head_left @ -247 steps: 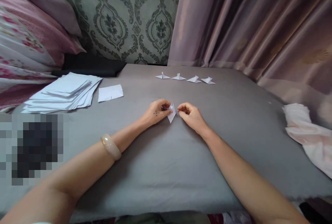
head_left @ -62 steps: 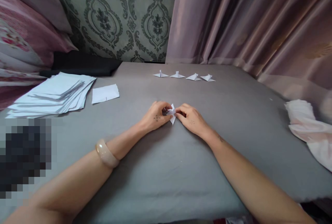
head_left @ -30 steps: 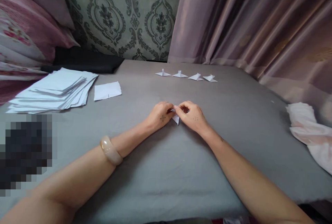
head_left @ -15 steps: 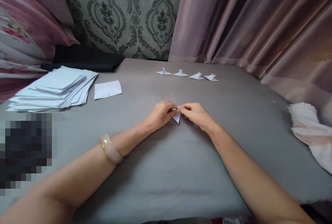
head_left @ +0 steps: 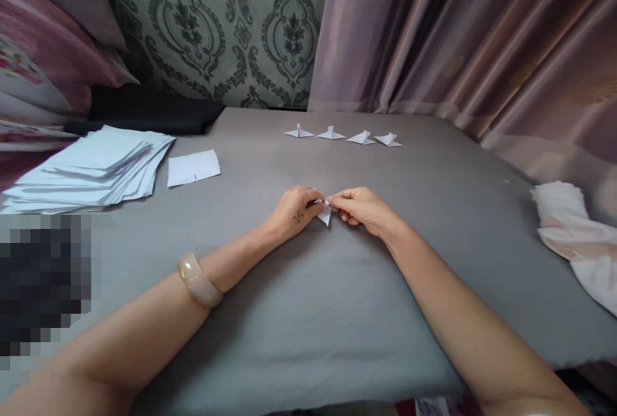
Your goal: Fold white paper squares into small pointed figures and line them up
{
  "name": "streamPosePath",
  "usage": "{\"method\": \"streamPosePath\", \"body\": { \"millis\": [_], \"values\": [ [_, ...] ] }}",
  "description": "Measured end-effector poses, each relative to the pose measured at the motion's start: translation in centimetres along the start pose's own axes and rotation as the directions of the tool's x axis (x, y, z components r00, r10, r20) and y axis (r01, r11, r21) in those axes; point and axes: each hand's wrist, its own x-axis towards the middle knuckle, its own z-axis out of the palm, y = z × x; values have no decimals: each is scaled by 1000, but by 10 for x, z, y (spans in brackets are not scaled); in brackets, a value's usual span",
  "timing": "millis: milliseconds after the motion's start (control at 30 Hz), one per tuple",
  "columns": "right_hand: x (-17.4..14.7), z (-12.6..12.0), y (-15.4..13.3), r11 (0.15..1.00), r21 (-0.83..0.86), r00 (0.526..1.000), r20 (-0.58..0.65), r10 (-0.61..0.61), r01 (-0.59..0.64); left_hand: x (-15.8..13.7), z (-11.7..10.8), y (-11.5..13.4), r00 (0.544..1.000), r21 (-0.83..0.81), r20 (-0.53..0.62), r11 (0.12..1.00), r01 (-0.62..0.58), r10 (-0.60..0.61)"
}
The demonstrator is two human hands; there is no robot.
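A small piece of folded white paper (head_left: 324,216) is held between my two hands, just above or on the grey cloth; its lower end comes to a point. My left hand (head_left: 297,211) pinches it from the left, thumb and fingers closed. From the right, my right hand (head_left: 361,209) grips its upper edge between thumb and forefinger, the other fingers curled. Much of the paper is hidden behind the fingers. Beyond my hands stand several folded paper figures (head_left: 330,134) in a row, each with flat pointed sides and a raised middle.
A stack of white paper sheets (head_left: 91,165) lies at the left, with a single creased sheet (head_left: 193,168) beside it. Behind is a folded black cloth (head_left: 154,112). A pale bundled cloth (head_left: 562,210) lies at the right edge, below the curtain (head_left: 434,30).
My right hand has shifted slightly on the paper's upper edge, its lower fingers now showing more. Both hands keep hold of it. The whole view has turned a little to the right.
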Motion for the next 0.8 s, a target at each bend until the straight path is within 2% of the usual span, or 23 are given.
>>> {"method": "streamPosePath", "body": {
  "millis": [300, 500, 800],
  "values": [
    [-1, 5, -1, 998, 64, 999, -51, -14, 17, 1, 1, 0, 1000, 29, -10, 1000, -2, 2],
    [-1, 9, -6, 985, 165, 999, -13, 52, -49, 1, 2, -1, 1000, 14, -18, 1000, 6, -6],
    [-2, 6, -9, 995, 65, 995, -56, 81, -77, 1, 2, -2, 999, -22, -21, 999, -40, 40]
  ]
}}
